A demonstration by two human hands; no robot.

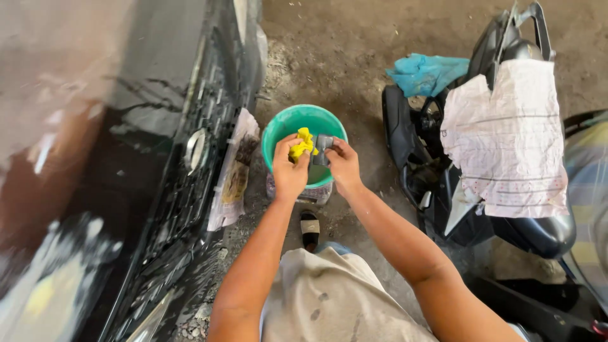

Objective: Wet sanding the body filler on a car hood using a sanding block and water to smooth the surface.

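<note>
The ground here is bare, dusty concrete with small stones and grit, and it looks damp in places.

The fingers of the left hand (pixel 289 166) are curled and pressed together around a yellow cloth (pixel 302 145), which is bunched up and shows above the thumb. The fingers of the right hand (pixel 342 163) pinch a small grey block (pixel 323 149), maybe a sponge or sanding block; I cannot tell exactly which. The block touches the yellow cloth, so the two hands meet. Both hands are held directly over a green bucket (pixel 282 124), which stands on the ground between the car and the scooter. Some greenish water is seen inside it, under the hands.

Below the forearms there is the person's lap in light grey shorts (pixel 332 304) with some dark spots, and one foot in a dark sandal (pixel 310 230) just beside the bucket.

On the left side stands a black car (pixel 158 190), its grille and round emblem facing the bucket, with soapy marks on the body. A sheet of newspaper (pixel 231 177) hangs on the front of the car, near the bucket. On the right side is a black scooter (pixel 430 183). A crumpled white paper sheet (pixel 506 139) covers its seat, and a blue cloth (pixel 425 73) lies at its front part.
</note>
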